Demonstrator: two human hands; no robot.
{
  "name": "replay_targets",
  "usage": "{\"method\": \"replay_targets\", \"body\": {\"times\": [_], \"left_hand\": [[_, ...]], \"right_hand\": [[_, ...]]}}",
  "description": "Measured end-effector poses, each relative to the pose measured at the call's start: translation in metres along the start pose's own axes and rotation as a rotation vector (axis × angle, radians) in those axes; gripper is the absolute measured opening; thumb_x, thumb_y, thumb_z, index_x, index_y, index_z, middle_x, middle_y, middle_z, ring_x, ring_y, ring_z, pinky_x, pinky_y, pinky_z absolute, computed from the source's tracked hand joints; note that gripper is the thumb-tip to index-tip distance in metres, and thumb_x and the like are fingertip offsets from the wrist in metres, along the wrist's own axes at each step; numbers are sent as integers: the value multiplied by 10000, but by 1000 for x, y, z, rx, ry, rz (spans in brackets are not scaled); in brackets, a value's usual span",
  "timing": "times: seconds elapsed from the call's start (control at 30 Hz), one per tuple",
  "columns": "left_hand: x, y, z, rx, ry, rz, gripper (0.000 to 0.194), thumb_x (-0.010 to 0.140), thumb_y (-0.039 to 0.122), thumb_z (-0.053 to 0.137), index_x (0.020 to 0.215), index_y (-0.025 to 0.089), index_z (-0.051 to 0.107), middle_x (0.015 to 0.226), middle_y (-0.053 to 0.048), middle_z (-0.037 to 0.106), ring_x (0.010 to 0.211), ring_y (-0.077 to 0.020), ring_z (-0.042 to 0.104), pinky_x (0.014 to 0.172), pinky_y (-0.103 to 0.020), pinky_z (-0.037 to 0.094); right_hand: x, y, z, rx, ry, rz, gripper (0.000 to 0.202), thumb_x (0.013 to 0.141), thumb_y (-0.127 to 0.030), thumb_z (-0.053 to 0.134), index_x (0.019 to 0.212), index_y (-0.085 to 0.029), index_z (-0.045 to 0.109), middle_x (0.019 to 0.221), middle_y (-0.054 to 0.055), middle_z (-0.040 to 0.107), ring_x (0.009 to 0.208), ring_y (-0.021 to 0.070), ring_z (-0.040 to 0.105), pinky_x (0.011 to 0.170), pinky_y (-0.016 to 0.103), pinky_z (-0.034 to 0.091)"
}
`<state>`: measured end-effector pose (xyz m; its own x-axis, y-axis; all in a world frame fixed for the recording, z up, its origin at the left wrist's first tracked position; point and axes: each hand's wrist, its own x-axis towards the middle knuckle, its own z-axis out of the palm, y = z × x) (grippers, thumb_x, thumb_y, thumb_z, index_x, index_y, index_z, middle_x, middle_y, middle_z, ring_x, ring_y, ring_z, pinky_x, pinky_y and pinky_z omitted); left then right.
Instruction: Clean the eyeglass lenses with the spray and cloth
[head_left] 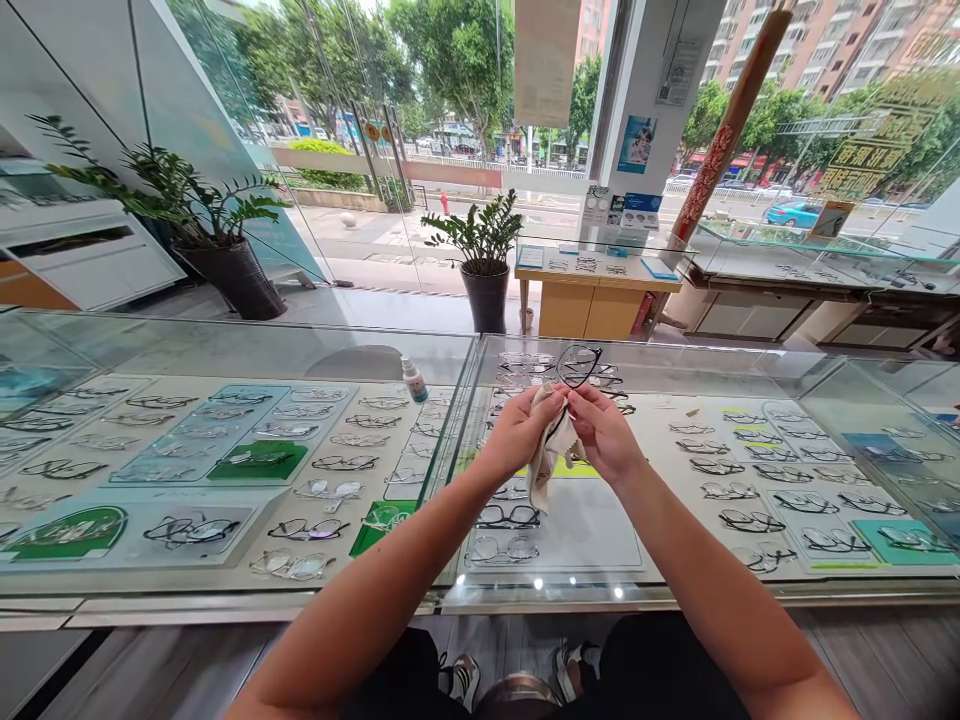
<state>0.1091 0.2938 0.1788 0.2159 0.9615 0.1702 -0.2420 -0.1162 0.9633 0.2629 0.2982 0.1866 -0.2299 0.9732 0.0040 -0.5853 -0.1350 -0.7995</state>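
Over the glass counter, my two hands meet at the fingertips. My left hand (521, 425) is closed on a pale cleaning cloth (540, 485), which hangs down between my hands. My right hand (606, 432) pinches a pair of dark-framed eyeglasses (580, 367); one lens rim stands up above my fingers. Part of the frame lies behind my fingers and the cloth, and a dark temple arm seems to run down along the cloth. A small white spray bottle (413, 380) stands on the counter, left of my hands.
Beneath the glass top (555, 592), rows of eyeglasses (508, 516) lie on pale boards and green cards (259, 459). Past the counter stand a potted plant (486, 290), another pot (229, 278) at left, and a display table (600, 308). Large windows face a street.
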Motion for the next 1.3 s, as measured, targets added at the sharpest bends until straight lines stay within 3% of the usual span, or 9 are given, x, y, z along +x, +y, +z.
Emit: {"method": "replay_targets", "body": {"times": [0.13,0.27,0.43,0.7,0.97,1.17,1.3], "left_hand": [[2,3,-2,-36,-43,-9,583,875,682,781,1091,140,795,830,-29,699,752,-150,572,717,-263,456],[0,10,-8,-153,-106,-101,513,809,517,853,1161,147,803,903,-52,743,795,-166,618,755,-270,486],[-4,10,-8,-135,-177,-117,601,784,473,912,1265,153,744,924,-46,733,798,-160,629,743,-260,490],[2,1,1,-87,-22,-37,601,850,692,815,1052,128,765,769,-5,643,669,-111,518,638,-231,410],[-4,19,-15,-48,-319,-77,548,881,544,848,1284,184,758,1018,-74,742,916,-196,649,833,-289,501],[-3,8,-1,-72,-128,-58,570,853,604,853,1182,155,733,882,-26,697,747,-133,577,729,-251,474],[0,5,-1,-76,-110,-31,560,906,663,774,1140,154,774,927,-53,733,784,-147,597,735,-251,473]], "right_hand": [[2,0,-3,-16,15,-20,365,675,-428,1029,878,-241,791,923,-11,829,737,138,735,624,232,587],[6,0,-10,39,11,-21,344,703,-407,1019,882,-248,772,1018,-16,839,846,150,761,737,254,623],[7,2,-11,55,8,8,331,717,-398,1011,883,-249,766,972,-39,831,732,119,717,622,229,568],[2,3,-3,-2,-19,-28,353,671,-414,1035,879,-237,812,933,0,833,780,137,738,712,236,602],[6,-1,-10,41,23,-43,338,697,-396,1020,865,-255,763,958,-19,832,809,159,752,720,271,626],[4,4,-8,13,-9,-19,343,693,-412,1023,880,-242,791,928,-23,822,718,117,709,637,228,572],[3,3,-7,-2,-22,-20,341,687,-414,1025,883,-237,808,931,-5,822,781,137,736,713,242,599]]}}
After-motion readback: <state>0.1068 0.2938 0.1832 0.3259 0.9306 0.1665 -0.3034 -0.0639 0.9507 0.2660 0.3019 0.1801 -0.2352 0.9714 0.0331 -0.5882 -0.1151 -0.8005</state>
